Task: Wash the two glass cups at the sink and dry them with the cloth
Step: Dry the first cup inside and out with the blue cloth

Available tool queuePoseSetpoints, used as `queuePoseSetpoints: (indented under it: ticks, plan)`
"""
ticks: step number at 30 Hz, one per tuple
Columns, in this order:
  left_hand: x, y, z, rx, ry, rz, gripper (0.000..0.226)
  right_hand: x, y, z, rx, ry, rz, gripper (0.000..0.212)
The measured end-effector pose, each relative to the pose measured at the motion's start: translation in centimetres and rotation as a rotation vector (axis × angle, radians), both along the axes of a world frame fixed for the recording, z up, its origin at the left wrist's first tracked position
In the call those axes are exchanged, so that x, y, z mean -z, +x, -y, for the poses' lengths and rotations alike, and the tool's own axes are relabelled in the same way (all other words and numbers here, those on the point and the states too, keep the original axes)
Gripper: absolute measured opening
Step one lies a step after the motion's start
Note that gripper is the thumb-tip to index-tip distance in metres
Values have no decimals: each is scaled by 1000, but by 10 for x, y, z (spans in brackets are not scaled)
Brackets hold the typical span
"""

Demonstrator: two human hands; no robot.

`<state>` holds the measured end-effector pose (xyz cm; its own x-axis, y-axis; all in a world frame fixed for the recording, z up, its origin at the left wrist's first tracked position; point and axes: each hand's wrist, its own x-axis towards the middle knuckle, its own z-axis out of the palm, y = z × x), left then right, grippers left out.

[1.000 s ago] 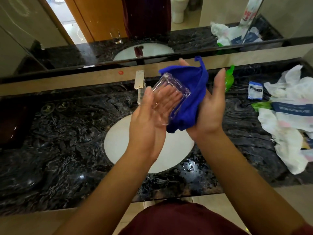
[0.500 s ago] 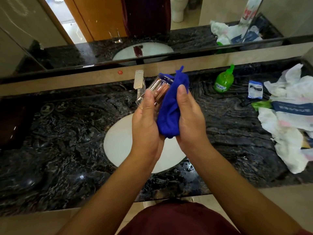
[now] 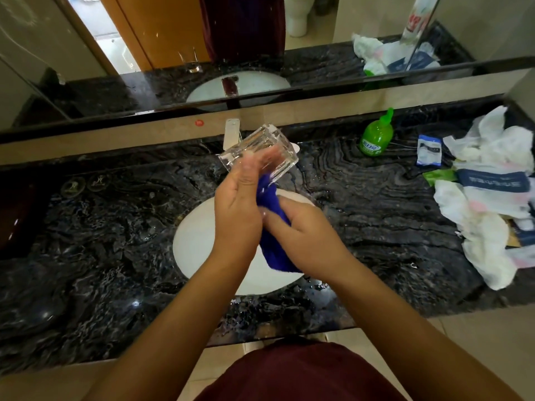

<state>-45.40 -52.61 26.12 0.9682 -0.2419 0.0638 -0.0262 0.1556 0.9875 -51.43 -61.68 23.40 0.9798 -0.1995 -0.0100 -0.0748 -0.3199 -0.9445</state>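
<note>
A clear square glass cup (image 3: 260, 149) is held tilted above the white sink basin (image 3: 197, 241), with my left hand (image 3: 237, 209) gripping it; fingers show through the glass. My right hand (image 3: 304, 235) grips the blue cloth (image 3: 275, 256), which runs from the cup's mouth down under that hand. A second glass (image 3: 189, 60) shows only as a reflection in the mirror; the real one on the counter is hidden from me.
A chrome tap (image 3: 231, 137) stands behind the basin. On the wet black marble counter (image 3: 101, 241) stand a green soap bottle (image 3: 376, 137), a small blue-white packet (image 3: 430, 150) and a heap of white plastic bags (image 3: 492, 198) at the right.
The cloth has come off the cup's side and dropped lower in my right hand. The cup has turned so its base points up and away, and both hands sank slightly toward the basin.
</note>
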Motion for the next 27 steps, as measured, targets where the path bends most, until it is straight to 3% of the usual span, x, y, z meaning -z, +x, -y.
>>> queuePoseSetpoints:
  ticks: [2,6,9,12,16,18,23,27]
  plan:
    - [1,4,-3,15,-34,-60,48,3,1,10,17,42,-49,34]
    - [9,5,-11,14,-10,-79,51,-11,5,41,355,424,-68,31]
    - [12,1,-10,69,62,-96,49,-16,7,48,329,250,91,28]
    - [11,-7,-6,139,83,-125,53,-12,11,39,179,-85,212,25]
    - [12,-3,-8,157,50,-165,80,-6,16,32,137,-424,248,36]
    - [12,-2,-11,170,51,-157,78,-6,15,30,91,-549,270,37]
    - [14,-4,-9,170,-21,-254,78,-8,14,18,10,-750,300,46]
    - [16,-6,-5,238,-172,-385,92,-7,11,12,-6,-713,373,47]
